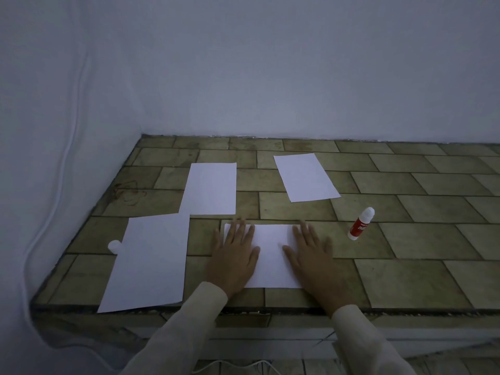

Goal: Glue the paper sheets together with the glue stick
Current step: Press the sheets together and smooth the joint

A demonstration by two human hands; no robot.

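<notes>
A white paper sheet (270,255) lies near the front of the tiled counter (405,239). My left hand (234,254) presses flat on its left side and my right hand (311,255) presses flat on its right side, fingers straight. A red glue stick with a white top (361,224) stands upright to the right of my right hand, apart from it. A small white cap (114,246) sits at the left edge of a large sheet (150,263).
Two more white sheets lie farther back, one at centre (211,189) and one to the right (305,177). White walls close the counter at the back and left. A white cable (62,169) runs down the left wall. The counter's front edge is just below my wrists.
</notes>
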